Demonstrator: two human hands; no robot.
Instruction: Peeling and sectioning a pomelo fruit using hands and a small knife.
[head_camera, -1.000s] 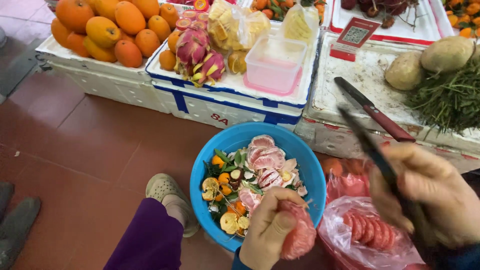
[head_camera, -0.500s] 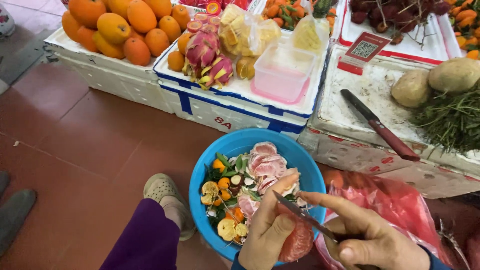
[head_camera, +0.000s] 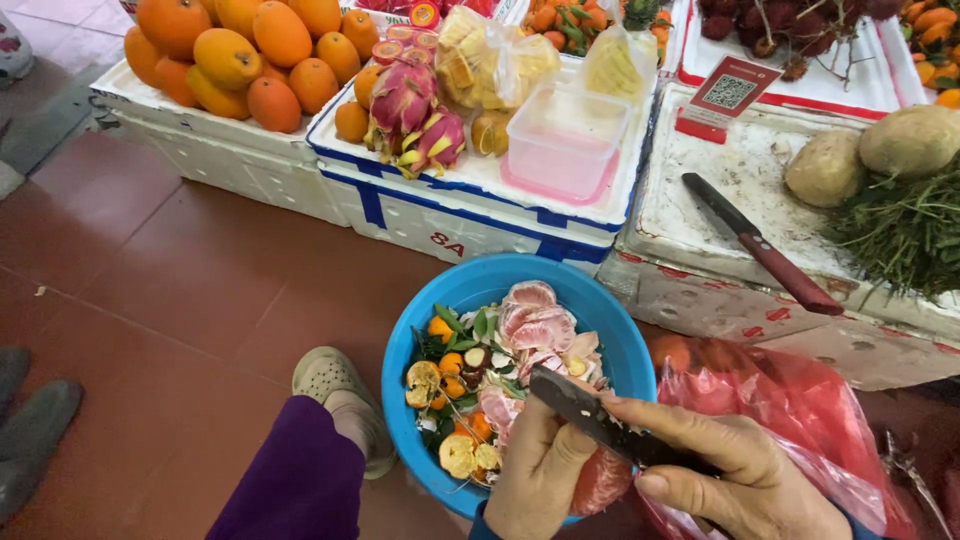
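Over a blue basin (head_camera: 470, 300) of fruit peelings, the right hand (head_camera: 745, 475) grips a dark knife (head_camera: 580, 405), its blade running up-left, tip toward the basin. The left hand (head_camera: 540, 475) clasps what appears to be peeled pink citrus (head_camera: 600, 485).

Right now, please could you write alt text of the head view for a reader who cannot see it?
The right hand holds a dark knife against a peeled pink fruit gripped by the left hand, above a blue basin full of peels. Behind stand white foam boxes with oranges and dragon fruit, and a second knife.
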